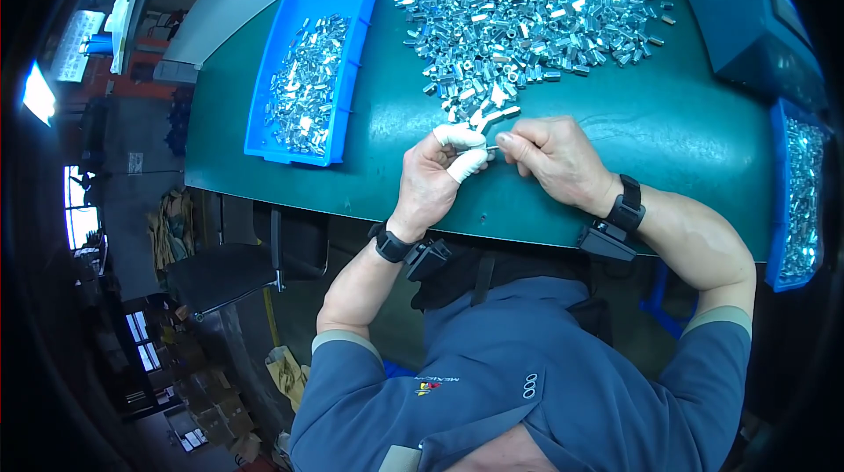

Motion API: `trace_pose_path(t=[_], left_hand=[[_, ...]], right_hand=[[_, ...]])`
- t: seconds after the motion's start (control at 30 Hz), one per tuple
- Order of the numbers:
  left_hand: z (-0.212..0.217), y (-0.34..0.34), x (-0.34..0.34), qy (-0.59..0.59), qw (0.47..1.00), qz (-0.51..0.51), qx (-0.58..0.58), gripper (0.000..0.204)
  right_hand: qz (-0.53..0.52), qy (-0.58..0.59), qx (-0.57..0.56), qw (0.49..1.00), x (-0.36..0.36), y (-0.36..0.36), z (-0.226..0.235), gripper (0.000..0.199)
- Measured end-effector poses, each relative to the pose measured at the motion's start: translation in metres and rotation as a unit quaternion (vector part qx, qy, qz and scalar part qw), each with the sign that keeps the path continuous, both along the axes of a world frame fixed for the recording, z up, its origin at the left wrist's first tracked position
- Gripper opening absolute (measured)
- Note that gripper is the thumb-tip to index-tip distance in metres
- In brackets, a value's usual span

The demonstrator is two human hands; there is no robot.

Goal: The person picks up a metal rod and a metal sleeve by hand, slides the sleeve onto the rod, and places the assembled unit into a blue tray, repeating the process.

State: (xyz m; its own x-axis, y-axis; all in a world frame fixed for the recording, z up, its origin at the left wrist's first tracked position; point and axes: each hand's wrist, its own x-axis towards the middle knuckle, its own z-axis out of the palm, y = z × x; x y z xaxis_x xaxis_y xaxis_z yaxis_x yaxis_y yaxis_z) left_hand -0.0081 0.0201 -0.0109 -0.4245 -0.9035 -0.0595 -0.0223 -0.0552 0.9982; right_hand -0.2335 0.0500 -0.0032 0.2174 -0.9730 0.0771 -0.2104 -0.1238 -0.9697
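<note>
My left hand point(431, 175) is closed in a pinch, with white coverings on its fingertips. Whatever sits between those fingers is hidden. Close beside it, my right hand point(554, 158) pinches a thin metal rod point(491, 148) that points across to the left fingertips. Just beyond both hands lie a few loose hex metal standoffs point(503, 115) at the near tip of a large heap of standoffs point(527, 19). Both hands are just above the green tabletop point(387, 164), near its front edge.
At the left, a blue tray point(338, 134) holds many standoffs. Another blue bin point(780, 199) of metal parts stands at the right edge. A dark blue machine housing point(738, 24) rises at the far right. A black chair point(224, 274) is left of the table.
</note>
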Motion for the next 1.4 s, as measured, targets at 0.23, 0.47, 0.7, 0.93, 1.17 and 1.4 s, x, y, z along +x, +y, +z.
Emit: trace_pose_path(t=[0.23, 0.47, 0.7, 0.93, 1.17, 1.4], left_hand=[[0.023, -0.016, 0.034, -0.056, 0.991, 0.078, -0.095, 0.018], [0.061, -0.09, 0.104, -0.331, 0.813, 0.276, -0.393, 0.027], [0.037, -0.087, 0.039, -0.398, 0.815, 0.048, -0.417, 0.034], [0.028, -0.081, 0.019, -0.403, 0.832, 0.02, -0.38, 0.036], [0.024, -0.036, 0.027, -0.064, 0.995, 0.071, -0.001, 0.031], [0.014, -0.018, 0.012, 0.011, 0.997, 0.064, 0.049, 0.024]], right_hand=[[-0.024, -0.065, 0.053, 0.996, -0.002, 0.001, 0.005, 0.044], [-0.028, -0.085, 0.053, 0.995, -0.003, 0.001, 0.004, 0.044], [-0.021, -0.084, 0.045, 0.995, 0.0, 0.0, 0.002, 0.043], [-0.019, -0.084, 0.054, 0.995, -0.001, -0.001, 0.0, 0.039], [-0.011, -0.058, 0.057, 0.997, -0.001, -0.002, 0.002, 0.028], [-0.015, -0.069, 0.064, 0.995, 0.0, -0.001, -0.004, 0.024]])
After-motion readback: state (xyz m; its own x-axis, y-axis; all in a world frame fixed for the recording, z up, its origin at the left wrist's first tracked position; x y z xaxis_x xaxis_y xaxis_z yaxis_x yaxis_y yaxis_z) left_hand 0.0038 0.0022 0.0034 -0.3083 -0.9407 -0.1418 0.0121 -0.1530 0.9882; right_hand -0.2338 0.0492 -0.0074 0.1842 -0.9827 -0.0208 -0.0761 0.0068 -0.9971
